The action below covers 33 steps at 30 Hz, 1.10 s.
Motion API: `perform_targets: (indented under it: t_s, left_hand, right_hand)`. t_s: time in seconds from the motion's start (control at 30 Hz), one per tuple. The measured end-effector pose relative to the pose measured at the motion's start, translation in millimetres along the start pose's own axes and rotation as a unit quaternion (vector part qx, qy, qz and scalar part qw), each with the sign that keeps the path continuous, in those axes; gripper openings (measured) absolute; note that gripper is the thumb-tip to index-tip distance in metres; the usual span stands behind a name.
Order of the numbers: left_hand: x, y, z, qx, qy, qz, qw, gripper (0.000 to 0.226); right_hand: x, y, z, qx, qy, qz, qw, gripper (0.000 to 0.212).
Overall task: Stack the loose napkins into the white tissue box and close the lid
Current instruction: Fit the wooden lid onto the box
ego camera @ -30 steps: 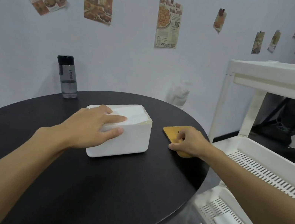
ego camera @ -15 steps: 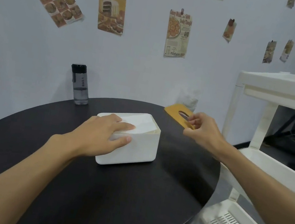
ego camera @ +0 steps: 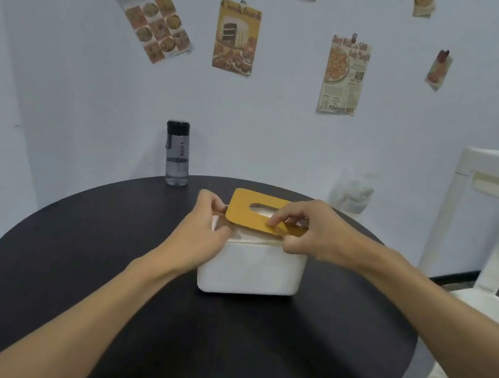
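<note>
Pinching the lid (ego camera: 238, 215) over the tissue box (ego camera: 250, 271) — left hand (ego camera: 201, 230) leftward; right hand (ego camera: 310, 232) at front.

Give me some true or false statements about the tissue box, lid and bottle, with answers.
1. The left hand and the right hand both hold the yellow lid over the white tissue box. True.
2. The lid sits flat and closed on the box. False: it is tilted above the rim.
3. The water bottle lies on its side. False: it stands upright near the far edge of the table.
4. White napkins show through the lid's slot. True.
</note>
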<state>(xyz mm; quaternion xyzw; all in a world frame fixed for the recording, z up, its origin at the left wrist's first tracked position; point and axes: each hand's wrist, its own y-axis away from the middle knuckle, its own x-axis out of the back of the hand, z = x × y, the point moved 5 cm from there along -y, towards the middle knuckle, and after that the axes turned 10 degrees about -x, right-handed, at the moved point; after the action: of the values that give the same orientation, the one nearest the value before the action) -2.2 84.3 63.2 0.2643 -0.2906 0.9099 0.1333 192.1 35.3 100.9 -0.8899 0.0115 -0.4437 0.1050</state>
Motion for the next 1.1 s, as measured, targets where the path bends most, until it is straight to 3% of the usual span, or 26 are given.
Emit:
perform_targets:
  t_s: [0.13,0.3,0.53,0.67,0.87,1.0,1.1]
  left_hand:
    - [-0.4,2.9,-6.1,0.009,0.035,0.0,0.999,0.055]
    - [0.3,4.7,-9.1,0.04,0.084,-0.037,0.995,0.067]
    - [-0.1,6.1,-13.6,0.042,0.135,-0.014,0.99,0.038]
    - [-1.7,7.0,-13.6,0.053,0.168,0.003,0.984,0.053]
    - [-2.6,2.4,-16.9,0.072,0.182,0.007,0.981,0.054]
    - [4.7,1.1,-24.4,0.065,0.218,0.061,0.972,0.068]
    - [8.3,1.9,-29.4,0.075,0.199,0.073,0.974,0.054]
  right_hand:
    - [-3.5,-2.6,-1.8,0.013,0.003,-0.01,1.0,0.03]
    - [-10.8,-8.2,-10.1,0.026,0.011,-0.033,0.999,0.027]
    - [-14.7,-10.6,-10.1,0.027,-0.007,-0.043,0.999,0.028]
    - [-19.2,-10.9,-13.8,0.04,-0.014,-0.056,0.998,0.027]
    - [-21.6,-10.4,-13.6,0.045,-0.017,-0.057,0.997,0.026]
    - [-15.5,-8.3,-15.1,0.05,-0.026,-0.034,0.998,0.029]
    - [-8.0,-7.1,-16.7,0.049,-0.035,-0.019,0.998,0.03]
